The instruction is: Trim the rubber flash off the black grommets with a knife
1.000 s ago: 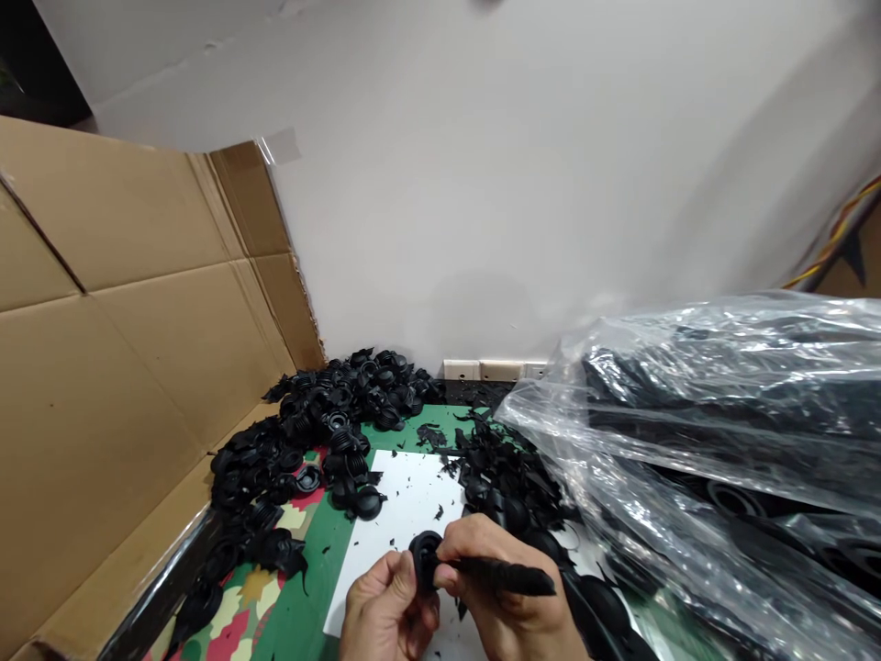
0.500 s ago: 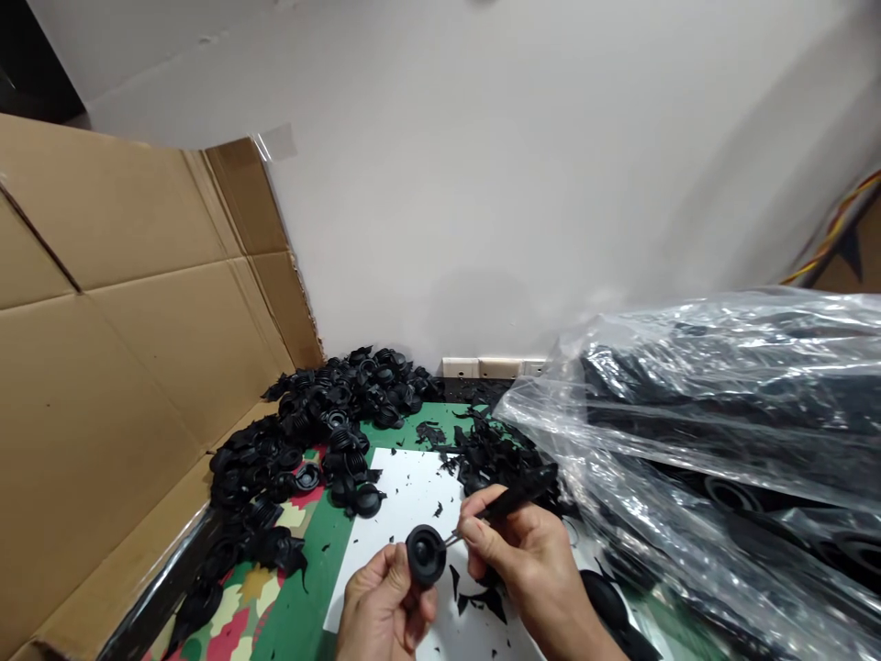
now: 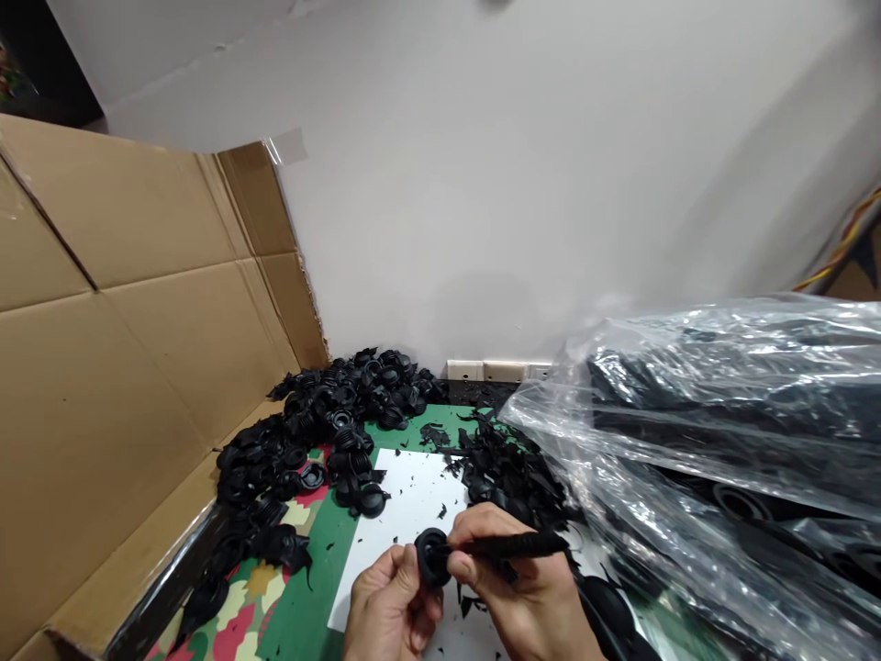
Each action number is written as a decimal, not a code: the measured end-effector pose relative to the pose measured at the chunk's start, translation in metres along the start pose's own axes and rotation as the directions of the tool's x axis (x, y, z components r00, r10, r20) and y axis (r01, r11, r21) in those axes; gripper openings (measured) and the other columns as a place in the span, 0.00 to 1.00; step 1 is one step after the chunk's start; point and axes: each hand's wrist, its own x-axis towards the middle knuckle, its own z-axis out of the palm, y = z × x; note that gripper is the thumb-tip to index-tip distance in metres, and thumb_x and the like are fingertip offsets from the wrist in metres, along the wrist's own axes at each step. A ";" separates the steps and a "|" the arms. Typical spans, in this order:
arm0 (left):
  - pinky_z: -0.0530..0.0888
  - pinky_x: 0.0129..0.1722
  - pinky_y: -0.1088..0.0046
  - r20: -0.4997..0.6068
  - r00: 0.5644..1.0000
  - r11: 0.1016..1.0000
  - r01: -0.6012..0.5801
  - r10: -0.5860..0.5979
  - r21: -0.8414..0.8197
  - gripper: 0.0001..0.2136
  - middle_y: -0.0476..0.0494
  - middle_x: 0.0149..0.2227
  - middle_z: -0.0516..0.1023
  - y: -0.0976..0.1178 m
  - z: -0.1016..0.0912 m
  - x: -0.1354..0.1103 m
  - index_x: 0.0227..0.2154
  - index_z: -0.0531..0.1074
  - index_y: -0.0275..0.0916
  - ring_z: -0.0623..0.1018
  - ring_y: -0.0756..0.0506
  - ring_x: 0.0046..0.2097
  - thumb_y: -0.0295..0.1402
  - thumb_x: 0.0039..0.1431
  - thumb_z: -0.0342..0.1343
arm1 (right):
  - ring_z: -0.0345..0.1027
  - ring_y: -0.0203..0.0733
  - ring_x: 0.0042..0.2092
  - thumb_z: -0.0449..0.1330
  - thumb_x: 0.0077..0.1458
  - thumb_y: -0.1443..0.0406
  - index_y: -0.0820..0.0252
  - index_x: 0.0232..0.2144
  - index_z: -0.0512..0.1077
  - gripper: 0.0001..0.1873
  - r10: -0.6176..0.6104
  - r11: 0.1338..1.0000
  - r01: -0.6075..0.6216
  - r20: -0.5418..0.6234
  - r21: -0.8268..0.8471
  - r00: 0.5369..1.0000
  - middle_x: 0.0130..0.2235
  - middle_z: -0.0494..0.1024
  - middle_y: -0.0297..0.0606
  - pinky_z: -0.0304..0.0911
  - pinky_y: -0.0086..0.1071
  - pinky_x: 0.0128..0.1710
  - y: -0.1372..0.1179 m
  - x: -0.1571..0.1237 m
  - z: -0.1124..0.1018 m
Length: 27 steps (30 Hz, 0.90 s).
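My left hand (image 3: 391, 601) pinches a round black rubber part (image 3: 430, 556) by its edge, with its ringed hollow face turned up toward me. In my right hand (image 3: 513, 583) is a black-handled tool (image 3: 523, 545), its handle pointing right. The tool's thin tip reaches the hollow of the rubber part; the tip's exact shape is hard to make out. Both hands are above a white sheet (image 3: 392, 477) sprinkled with small black scraps. Just behind my right hand lies a heap of black rubber trimmings (image 3: 513, 464).
Many ribbed black rubber parts (image 3: 344, 418) are piled at the left and back, beside an upright cardboard box wall (image 3: 165, 321). A large clear plastic bag (image 3: 688, 413) with black pieces fills the right. Wall sockets (image 3: 499, 371) sit behind the green mat (image 3: 299, 606).
My right hand has turned the tool flatter, and its tip has moved from the part's right edge into the hollow. The rubber part has shifted slightly right, and the whole view moved a little.
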 end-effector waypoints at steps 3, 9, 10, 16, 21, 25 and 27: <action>0.50 0.12 0.83 -0.015 1.000 1.000 -0.002 0.002 0.008 0.23 0.50 0.10 0.70 -0.002 -0.001 0.001 0.15 0.69 0.34 0.59 0.58 0.12 0.48 0.28 0.71 | 0.66 0.37 0.25 0.60 0.55 0.62 0.57 0.25 0.71 0.08 -0.078 0.994 0.079 0.020 -0.076 0.997 0.24 0.71 0.33 0.61 0.27 0.25 0.005 -0.001 0.001; 0.51 0.13 0.83 -0.044 0.999 1.000 -0.022 0.023 0.019 0.22 0.50 0.10 0.69 -0.009 -0.001 0.000 0.15 0.71 0.33 0.60 0.58 0.13 0.46 0.28 0.72 | 0.66 0.37 0.25 0.57 0.54 0.70 0.59 0.26 0.70 0.06 -0.199 0.965 0.223 0.169 -0.135 0.965 0.25 0.72 0.35 0.60 0.28 0.25 -0.001 -0.001 -0.001; 0.50 0.13 0.83 -0.037 0.999 0.999 -0.030 0.031 0.036 0.22 0.50 0.10 0.69 -0.009 -0.001 0.000 0.14 0.71 0.33 0.60 0.58 0.12 0.47 0.29 0.71 | 0.65 0.37 0.24 0.57 0.54 0.69 0.59 0.25 0.71 0.06 -0.112 0.986 0.128 0.150 -0.105 0.982 0.24 0.71 0.35 0.59 0.28 0.24 -0.002 -0.001 -0.001; 0.51 0.12 0.86 -0.048 0.997 0.997 -0.063 0.065 0.046 0.23 0.49 0.10 0.70 -0.001 -0.001 0.000 0.15 0.70 0.32 0.60 0.59 0.12 0.48 0.28 0.71 | 0.54 0.31 0.16 0.66 0.46 0.56 0.62 0.23 0.69 0.15 0.556 0.701 -0.575 0.181 0.421 0.811 0.13 0.64 0.26 0.51 0.26 0.20 -0.004 0.009 -0.006; 0.52 0.10 0.86 -0.107 0.994 0.999 -0.040 0.038 -0.017 0.24 0.50 0.11 0.72 -0.003 -0.004 0.005 0.15 0.69 0.35 0.61 0.58 0.11 0.46 0.22 0.73 | 0.63 0.33 0.23 0.68 0.42 0.56 0.63 0.24 0.71 0.16 0.549 0.675 -0.538 0.144 0.504 0.823 0.21 0.71 0.31 0.57 0.27 0.27 -0.008 0.021 -0.015; 0.53 0.11 0.86 -0.101 0.994 0.998 -0.039 0.035 -0.043 0.24 0.49 0.11 0.72 -0.004 -0.005 0.005 0.17 0.70 0.35 0.62 0.58 0.12 0.46 0.23 0.73 | 0.70 0.40 0.30 0.65 0.43 0.61 0.62 0.25 0.71 0.10 0.626 0.619 -0.614 0.164 0.490 0.762 0.29 0.75 0.34 0.61 0.32 0.34 -0.009 0.021 -0.012; 0.53 0.10 0.86 -0.096 0.995 0.998 -0.039 0.034 -0.056 0.24 0.50 0.11 0.71 -0.004 -0.005 0.005 0.17 0.70 0.34 0.61 0.58 0.12 0.47 0.22 0.73 | 0.67 0.37 0.27 0.63 0.41 0.65 0.61 0.27 0.71 0.07 0.663 0.603 -0.644 0.153 0.471 0.733 0.27 0.73 0.33 0.59 0.31 0.31 -0.008 0.018 -0.007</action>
